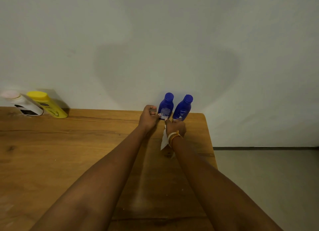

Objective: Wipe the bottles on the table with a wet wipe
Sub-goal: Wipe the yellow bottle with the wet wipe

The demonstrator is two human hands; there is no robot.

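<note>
Blue, upright and side by side at the wooden table's (86,144) far edge, two bottles meet the fingers: left hand (148,119) curled against the left bottle (166,106), right hand (176,127) clutching the wet wipe (164,140) below the right bottle (183,108).

A wooden table (69,144) is set against a plain pale wall (155,32), on which a broad soft shadow is cast. Grey floor (267,179) is seen at right.
</note>
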